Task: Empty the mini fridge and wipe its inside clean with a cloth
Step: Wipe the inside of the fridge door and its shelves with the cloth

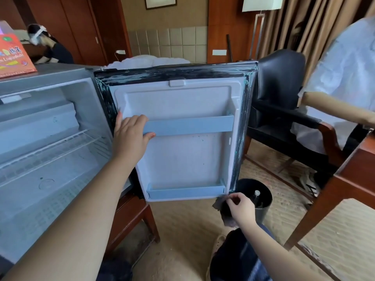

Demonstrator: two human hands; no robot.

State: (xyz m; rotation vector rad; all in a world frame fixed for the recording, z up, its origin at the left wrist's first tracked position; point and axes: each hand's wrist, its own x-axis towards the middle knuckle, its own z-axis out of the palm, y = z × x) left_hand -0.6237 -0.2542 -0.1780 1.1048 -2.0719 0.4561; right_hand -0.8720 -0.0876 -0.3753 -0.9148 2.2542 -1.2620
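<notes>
Fridge door [182, 157] stood open, left hand [130, 134] gripped its upper shelf rail [190, 125], right hand [241, 207] pinched a dark cloth [219, 205] at its lower right corner

Bare forearms [91, 199], dark blue trousers [239, 258], pale speckled shoe [218, 243]

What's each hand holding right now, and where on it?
Left hand grips the upper door shelf rail at its left end. Right hand pinches a dark cloth by its upper edge.
</notes>
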